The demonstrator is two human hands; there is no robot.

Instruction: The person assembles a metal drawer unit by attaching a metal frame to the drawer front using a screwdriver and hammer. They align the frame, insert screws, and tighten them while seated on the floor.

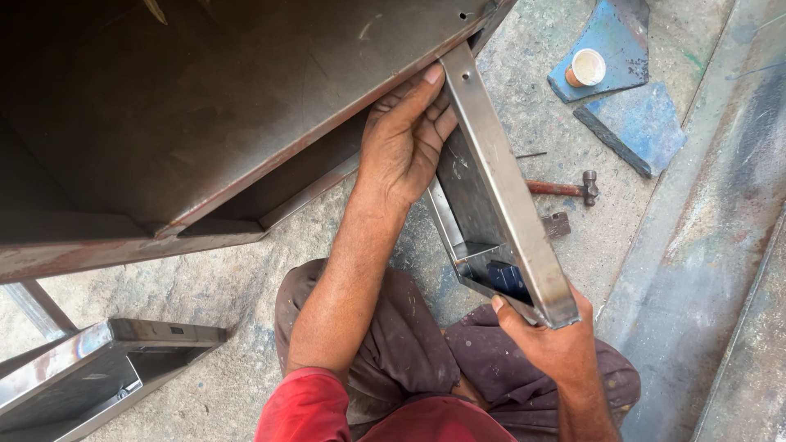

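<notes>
The left hand (405, 135) is clamped on the far end of a folded sheet-metal channel (501, 188), thumb over its flange, pressing it against the edge of the big rusty steel cabinet (205, 106). The right hand (550, 340) grips the channel's near end, apparently steadying it for alignment. A hammer (565, 189) lies on the concrete floor (246, 278) to the right.
</notes>
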